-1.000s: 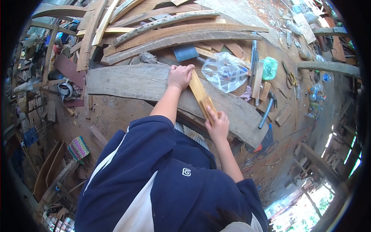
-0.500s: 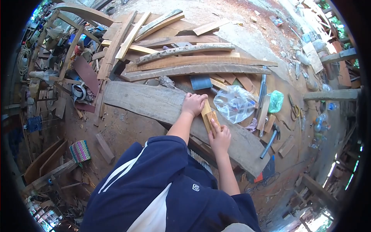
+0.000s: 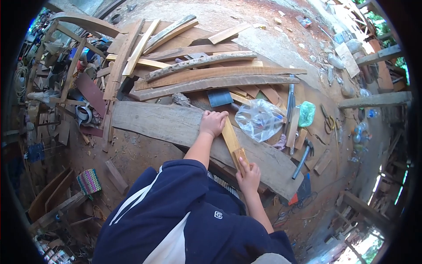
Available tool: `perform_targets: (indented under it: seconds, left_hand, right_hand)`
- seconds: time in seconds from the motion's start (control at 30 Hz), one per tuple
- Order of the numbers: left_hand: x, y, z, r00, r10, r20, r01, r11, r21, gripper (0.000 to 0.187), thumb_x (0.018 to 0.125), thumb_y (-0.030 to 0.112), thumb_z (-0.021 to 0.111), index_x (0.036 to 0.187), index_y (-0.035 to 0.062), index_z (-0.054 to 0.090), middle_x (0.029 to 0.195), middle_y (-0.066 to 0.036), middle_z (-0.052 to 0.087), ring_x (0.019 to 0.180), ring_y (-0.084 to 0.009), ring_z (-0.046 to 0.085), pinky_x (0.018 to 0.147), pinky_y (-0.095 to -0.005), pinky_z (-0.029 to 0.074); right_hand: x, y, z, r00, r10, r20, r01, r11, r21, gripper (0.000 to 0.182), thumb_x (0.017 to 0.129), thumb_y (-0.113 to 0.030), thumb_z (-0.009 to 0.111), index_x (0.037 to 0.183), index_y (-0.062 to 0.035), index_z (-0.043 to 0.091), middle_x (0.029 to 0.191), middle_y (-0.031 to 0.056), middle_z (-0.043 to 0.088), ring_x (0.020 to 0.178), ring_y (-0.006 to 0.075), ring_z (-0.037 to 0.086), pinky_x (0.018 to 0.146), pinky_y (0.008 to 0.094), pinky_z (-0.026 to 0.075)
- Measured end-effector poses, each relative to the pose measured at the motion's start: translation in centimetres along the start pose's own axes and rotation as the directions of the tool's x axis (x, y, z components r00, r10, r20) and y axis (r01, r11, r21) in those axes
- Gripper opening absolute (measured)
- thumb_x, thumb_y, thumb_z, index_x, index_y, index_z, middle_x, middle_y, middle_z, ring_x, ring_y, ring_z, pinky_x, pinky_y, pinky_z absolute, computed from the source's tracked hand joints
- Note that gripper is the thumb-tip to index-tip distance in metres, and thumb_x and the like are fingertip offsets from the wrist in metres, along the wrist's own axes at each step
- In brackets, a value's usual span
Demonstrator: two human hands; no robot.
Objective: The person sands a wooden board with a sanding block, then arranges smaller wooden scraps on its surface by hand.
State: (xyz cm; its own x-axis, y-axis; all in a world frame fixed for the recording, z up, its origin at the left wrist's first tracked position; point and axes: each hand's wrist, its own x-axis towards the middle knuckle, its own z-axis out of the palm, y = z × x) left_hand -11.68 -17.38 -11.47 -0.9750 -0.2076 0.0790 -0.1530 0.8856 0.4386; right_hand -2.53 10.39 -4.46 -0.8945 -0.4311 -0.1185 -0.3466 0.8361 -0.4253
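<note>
A pale strip of wood (image 3: pixel 230 135) lies across the grey wooden plank (image 3: pixel 154 119). My left hand (image 3: pixel 213 123) is closed around the strip's far end. Near its close end, my right hand (image 3: pixel 249 177) grips a small yellow-brown wooden block (image 3: pixel 240 156) that rests on the strip. The fingers of my right hand lie along the block, and its underside is hidden. A clear plastic bag (image 3: pixel 259 119) sits just beyond the plank, to the right of the strip.
A hammer (image 3: pixel 301 163) lies on the plank's right end. Past it are a green bag (image 3: pixel 307 113) and scissors (image 3: pixel 327 121). Long curved boards (image 3: pixel 211 79) are stacked beyond the plank. A woven piece (image 3: pixel 89 181) is on the ground at left.
My right hand has slid the block along the strip toward my body, away from my left hand. My left hand still holds the far end. The whole view has shifted slightly.
</note>
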Motion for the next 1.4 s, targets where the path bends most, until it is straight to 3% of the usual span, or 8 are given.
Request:
perform_targets:
  seconds: [0.23, 0.63, 0.77, 0.93, 1.07, 1.23, 1.4]
  left_hand:
    - [0.1, -0.2, 0.3, 1.0, 0.003, -0.011, -0.003, 1.0, -0.011, 0.02, 0.096, 0.027, 0.054, 0.111, 0.0251, 0.067, 0.092, 0.002, 0.073, 0.089, -0.0178, 0.068, 0.088, -0.0388, 0.043]
    - [0.1, -0.2, 0.5, 1.0, 0.01, 0.015, -0.01, 1.0, -0.005, 0.02, 0.097, 0.027, 0.054, 0.112, 0.0251, 0.066, 0.09, 0.004, 0.072, 0.091, -0.0165, 0.067, 0.089, -0.0381, 0.042]
    - [0.0, -0.4, 0.5, 1.0, 0.013, 0.0, -0.013, 1.0, -0.02, 0.019, 0.098, 0.028, 0.053, 0.112, 0.0243, 0.065, 0.089, 0.003, 0.071, 0.089, -0.0169, 0.067, 0.089, -0.038, 0.041]
    - [0.2, -0.1, 0.1, 1.0, 0.001, 0.024, 0.0, 0.999, -0.032, 0.018, 0.099, 0.028, 0.052, 0.11, 0.0242, 0.065, 0.088, 0.002, 0.071, 0.089, -0.0173, 0.067, 0.087, -0.0383, 0.041]
    - [0.3, -0.1, 0.1, 0.999, -0.002, 0.035, 0.004, 0.999, -0.032, 0.018, 0.099, 0.028, 0.051, 0.111, 0.0242, 0.064, 0.088, 0.002, 0.071, 0.088, -0.0177, 0.066, 0.086, -0.0385, 0.041]
    - [0.3, -0.2, 0.0, 1.0, 0.009, 0.024, -0.008, 0.999, -0.04, 0.018, 0.098, 0.027, 0.052, 0.111, 0.024, 0.064, 0.088, 0.002, 0.07, 0.088, -0.018, 0.066, 0.087, -0.0388, 0.041]
    - [0.2, -0.2, 0.1, 1.0, 0.002, 0.029, -0.001, 0.999, -0.034, 0.018, 0.097, 0.027, 0.054, 0.111, 0.0241, 0.064, 0.087, 0.002, 0.069, 0.088, -0.0181, 0.066, 0.087, -0.0391, 0.041]
  right_hand:
    - [7.3, -3.3, 1.0, 0.999, -0.021, -0.032, 0.022, 0.999, 0.026, 0.065, 0.08, -0.022, 0.072, 0.142, -0.0381, 0.057, 0.112, 0.0156, 0.056, 0.105, 0.0334, 0.056, 0.09, 0.0455, 0.046]
    - [-3.4, 2.6, -1.6, 0.999, 0.004, 0.034, -0.005, 1.0, 0.009, 0.066, 0.075, -0.021, 0.074, 0.138, -0.0369, 0.061, 0.112, 0.0155, 0.055, 0.103, 0.0339, 0.056, 0.09, 0.0451, 0.046]
    - [0.7, -0.1, -0.2, 0.999, -0.018, -0.051, 0.019, 0.999, 0.026, 0.067, 0.074, -0.021, 0.074, 0.138, -0.0368, 0.06, 0.11, 0.0148, 0.055, 0.103, 0.0335, 0.056, 0.09, 0.0453, 0.046]
    - [7.2, -4.1, 1.2, 0.999, -0.018, -0.044, 0.019, 0.999, 0.027, 0.067, 0.077, -0.021, 0.072, 0.141, -0.0382, 0.058, 0.109, 0.0139, 0.056, 0.103, 0.0325, 0.056, 0.089, 0.0453, 0.047]
    - [5.6, -3.6, 0.6, 0.998, -0.023, -0.05, 0.024, 0.999, 0.021, 0.068, 0.078, -0.021, 0.073, 0.141, -0.0387, 0.057, 0.109, 0.0136, 0.056, 0.103, 0.0318, 0.057, 0.089, 0.0448, 0.047]
    - [-1.9, 1.4, -1.1, 1.0, -0.026, 0.004, 0.025, 0.999, 0.023, 0.066, 0.075, -0.02, 0.074, 0.137, -0.0381, 0.062, 0.11, 0.0138, 0.056, 0.102, 0.0327, 0.057, 0.089, 0.0443, 0.047]
    - [-1.4, 0.9, -1.0, 1.0, -0.006, -0.007, 0.006, 1.0, 0.023, 0.065, 0.074, -0.02, 0.075, 0.136, -0.0375, 0.063, 0.11, 0.0141, 0.056, 0.103, 0.0329, 0.057, 0.09, 0.0451, 0.047]
